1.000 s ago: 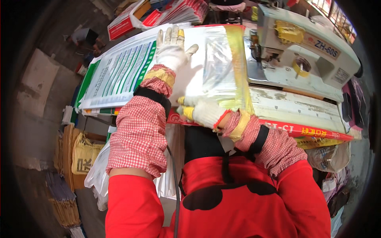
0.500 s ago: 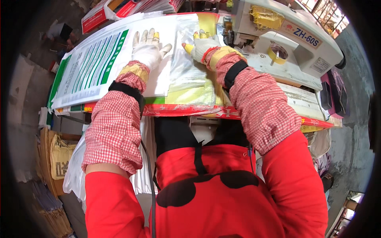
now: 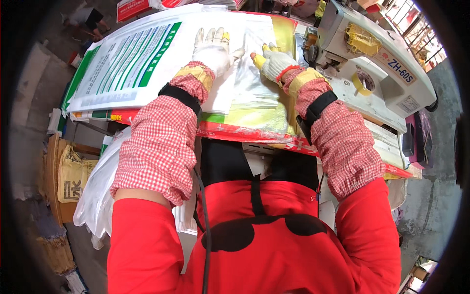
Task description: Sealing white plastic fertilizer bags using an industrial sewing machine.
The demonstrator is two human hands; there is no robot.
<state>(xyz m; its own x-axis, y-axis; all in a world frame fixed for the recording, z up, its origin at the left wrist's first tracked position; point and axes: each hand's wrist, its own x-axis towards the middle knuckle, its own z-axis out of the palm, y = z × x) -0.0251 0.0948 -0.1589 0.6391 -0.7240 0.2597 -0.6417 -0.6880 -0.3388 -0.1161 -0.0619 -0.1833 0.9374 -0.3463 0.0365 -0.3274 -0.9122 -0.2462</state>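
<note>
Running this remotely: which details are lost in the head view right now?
Head view:
- Palms of the left hand and right hand: hidden by the hands' own backs.
- Needle of the sewing machine: too small to make out.
- Red-and-white stack: cut off by the top edge.
- Distant person: small, blurred.

Strong daylight pours through a barred window [image 3: 416,29] at the upper right, bright enough to wash out what lies behind the bars. Below it runs a grey-blue wall [image 3: 431,206], stained and scuffed, with another bright opening [image 3: 431,267] near its lower end. The table [image 3: 264,136] has a red front edge. To the left, the floor [image 3: 95,264] is dark grey and dim, with a paler patch [image 3: 32,95] farther up. A brown wooden frame [image 3: 50,166] stands beside the table, near stacked brown bundles [image 3: 58,255].
</note>
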